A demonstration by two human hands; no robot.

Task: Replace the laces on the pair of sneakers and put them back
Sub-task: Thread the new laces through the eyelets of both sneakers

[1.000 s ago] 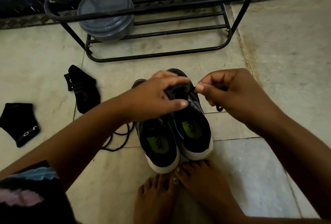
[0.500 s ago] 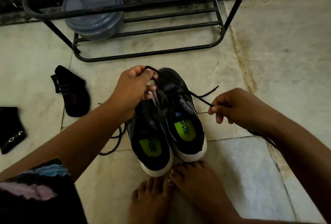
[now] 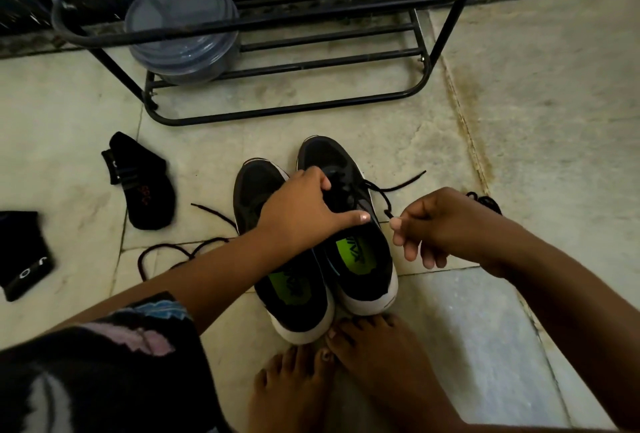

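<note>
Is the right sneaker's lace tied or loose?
Loose. The lace is unknotted; one end lies free on the floor, and the right hand pinches another part.

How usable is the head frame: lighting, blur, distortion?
Head view: dim, flat light, no glare; the black mesh sneakers lose detail in shadow. Wide-angle bending curves the black metal shoe rack. The patterned dark sleeve at lower left is blurred; hands and the thin black lace stay fairly sharp.
</note>
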